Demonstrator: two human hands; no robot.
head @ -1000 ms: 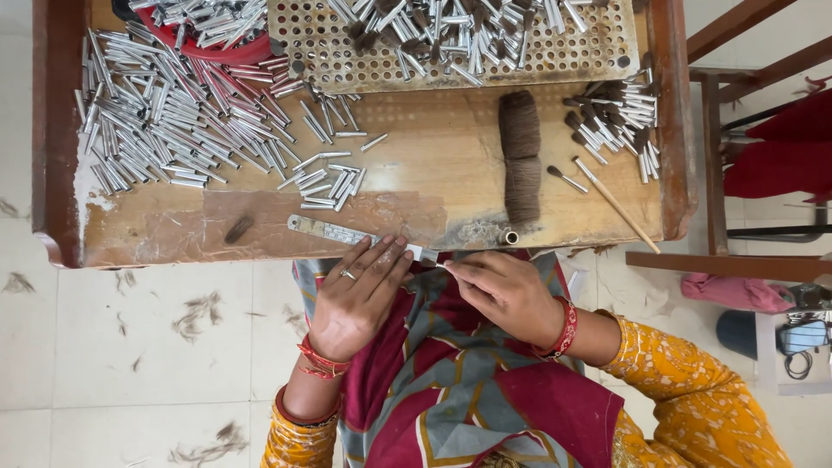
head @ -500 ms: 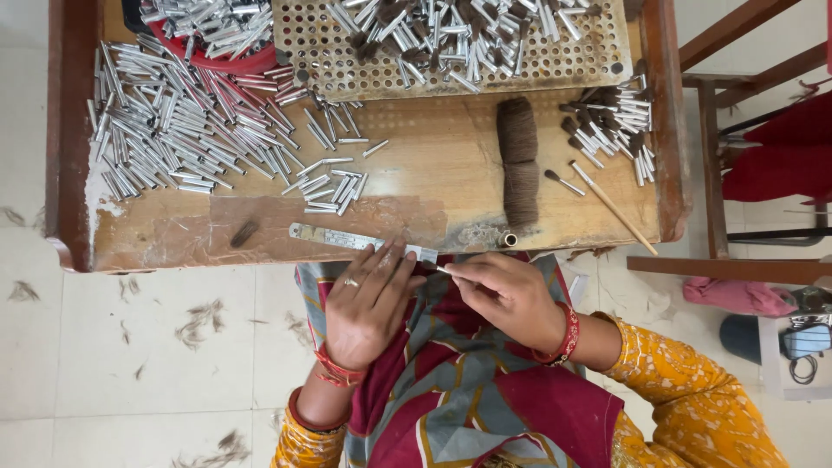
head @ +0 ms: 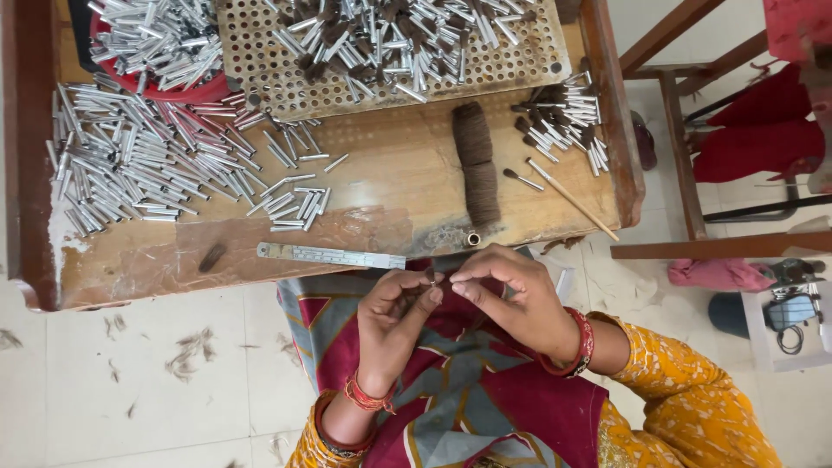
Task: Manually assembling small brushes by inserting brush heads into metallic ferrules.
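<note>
Left hand (head: 394, 316) and right hand (head: 511, 299) meet fingertip to fingertip just below the wooden table (head: 381, 204) edge, pinching 1 small dark tuft (head: 431, 279). A flat grey metal ruler (head: 331, 256) lies beside them; silver tubes (head: 147, 173) lie heaped beyond.

Bare wood lies between the metal ruler (head: 331, 255) at the table's near edge and the loose metal tubes (head: 156, 173) at left. The dark fibre bundle (head: 477, 165) stands mid-table; the perforated tray (head: 390, 48) blocks the far side.
</note>
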